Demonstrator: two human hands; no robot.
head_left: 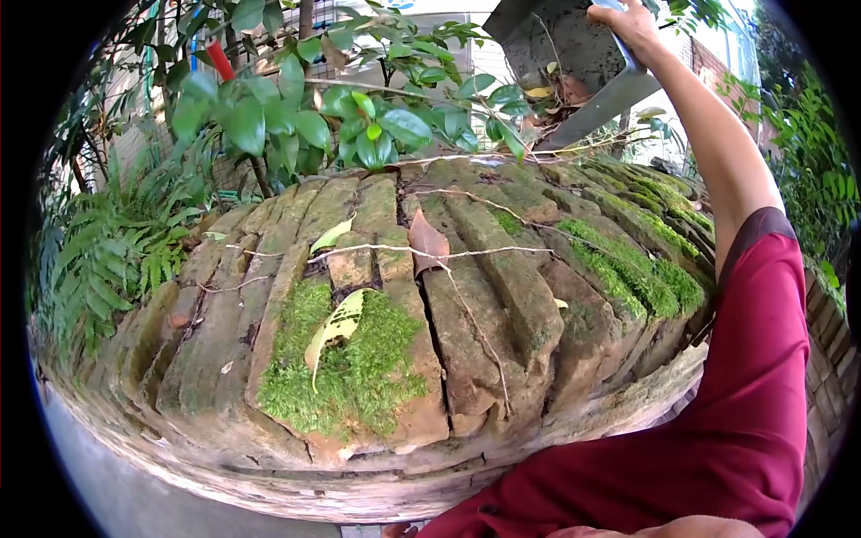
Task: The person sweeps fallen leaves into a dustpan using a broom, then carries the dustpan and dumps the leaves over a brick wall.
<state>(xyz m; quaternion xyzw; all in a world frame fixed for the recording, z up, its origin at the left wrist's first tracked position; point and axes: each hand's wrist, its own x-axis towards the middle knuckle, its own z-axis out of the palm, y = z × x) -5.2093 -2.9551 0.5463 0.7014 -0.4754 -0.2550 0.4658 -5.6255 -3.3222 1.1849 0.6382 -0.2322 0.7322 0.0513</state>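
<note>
My right hand [635, 29] is at the top right, its fingers closed on the edge of a grey metal dustpan [587, 125]. The dustpan is tilted, its open side facing down and left beyond the far edge of the brick wall. Dry brown leaves [571, 91], a yellowish leaf and thin twigs lie at its lower part. Only a small bit of skin shows at the bottom edge, perhaps my left hand [399, 531]; its fingers cannot be made out.
A curved, mossy brick wall top [489, 269] fills the middle. On it lie a brown leaf [429, 240], a pale torn leaf [336, 327], thin twigs [475, 323] and moss [386, 359]. Leafy branches [296, 117] hang behind; ferns [108, 260] grow at left.
</note>
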